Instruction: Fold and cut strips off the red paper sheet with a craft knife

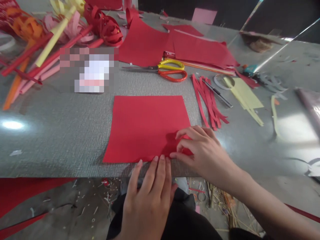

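Note:
A rectangular sheet of red paper (145, 126) lies flat near the front edge of the table. My left hand (150, 193) is open, fingers stretched out, their tips touching the sheet's near edge. Over the near right corner is my right hand (202, 150), fingers curved and apart. Its thumb tip is at the near edge, close to my left fingertips; the corner itself is hidden beneath the hand. Beyond the sheet lie scissors (172, 70) with one yellow and one orange handle. Red paper strips (208, 103) and a pen-like tool (217, 92) lie to the right.
Rolled paper sticks with curled paper heads (102, 26) fill the back left. Stacked red paper (200, 48) lies at the back. A tape roll (224, 82) and pale yellow paper (247, 93) are on the right. Paper scraps litter the floor (85, 206) below the table edge.

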A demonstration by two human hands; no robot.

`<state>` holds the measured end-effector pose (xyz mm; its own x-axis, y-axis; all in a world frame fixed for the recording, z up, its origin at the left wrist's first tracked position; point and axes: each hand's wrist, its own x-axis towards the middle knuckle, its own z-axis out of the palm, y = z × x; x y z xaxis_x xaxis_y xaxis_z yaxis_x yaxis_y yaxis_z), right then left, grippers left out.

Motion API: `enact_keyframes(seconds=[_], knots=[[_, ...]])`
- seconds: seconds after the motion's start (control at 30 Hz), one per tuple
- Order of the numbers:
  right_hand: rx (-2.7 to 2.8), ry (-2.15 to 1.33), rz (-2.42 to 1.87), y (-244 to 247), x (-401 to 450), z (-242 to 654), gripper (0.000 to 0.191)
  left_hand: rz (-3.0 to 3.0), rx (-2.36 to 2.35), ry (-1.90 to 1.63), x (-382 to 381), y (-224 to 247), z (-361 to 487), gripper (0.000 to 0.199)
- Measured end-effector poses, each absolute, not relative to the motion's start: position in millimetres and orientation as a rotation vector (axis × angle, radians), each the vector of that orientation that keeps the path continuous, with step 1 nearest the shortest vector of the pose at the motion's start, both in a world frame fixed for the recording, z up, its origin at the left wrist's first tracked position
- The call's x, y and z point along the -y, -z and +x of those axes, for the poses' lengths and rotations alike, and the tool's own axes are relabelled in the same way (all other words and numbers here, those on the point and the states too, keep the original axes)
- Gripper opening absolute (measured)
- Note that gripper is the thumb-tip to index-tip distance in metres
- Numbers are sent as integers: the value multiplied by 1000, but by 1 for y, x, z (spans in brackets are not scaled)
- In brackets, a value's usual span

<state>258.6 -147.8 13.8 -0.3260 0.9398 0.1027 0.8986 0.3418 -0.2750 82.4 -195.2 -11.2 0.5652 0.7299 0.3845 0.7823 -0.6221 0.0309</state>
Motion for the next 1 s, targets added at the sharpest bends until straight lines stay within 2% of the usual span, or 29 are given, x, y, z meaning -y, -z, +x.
enact_keyframes(seconds=[0.2,0.53,0.77,1.0], knots=[[2204,-268,-1745,-7,159,272,27,-2646,1297,588,197,17,85,37],[2157,-187,-1787,0,160,274,25,-2583,1299,558,197,23,89,35],[2180,-42,-1752,0,161,272,24,-2594,1334,384,197,15,93,35],[2036,-211,-1731,5,169,280,22,-2613,1224,514,194,22,104,40]])
